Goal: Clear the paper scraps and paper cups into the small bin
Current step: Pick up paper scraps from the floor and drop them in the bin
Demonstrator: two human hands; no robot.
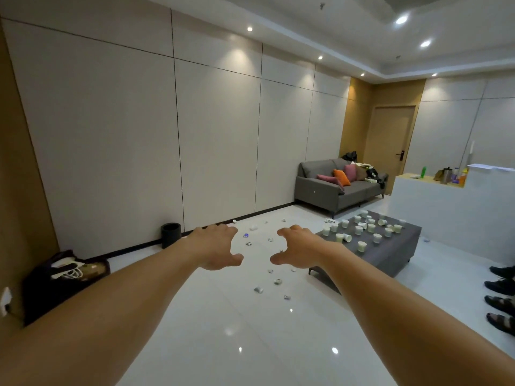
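Both my arms reach forward at chest height over a glossy white floor. My left hand (216, 246) and my right hand (299, 250) hang palm down with loosely bent fingers and hold nothing. Several crumpled paper scraps (259, 289) lie scattered on the floor beyond and below the hands. Several white paper cups (361, 246) stand or lie on a low grey table (390, 257) to the right. A small black bin (170, 234) stands against the wall on the left, well beyond my left hand.
A dark bag (64, 277) sits by the left wall. A grey sofa (338, 188) with cushions stands at the back, a white counter (446, 207) on the right. Dark shoes (501, 299) line the right edge.
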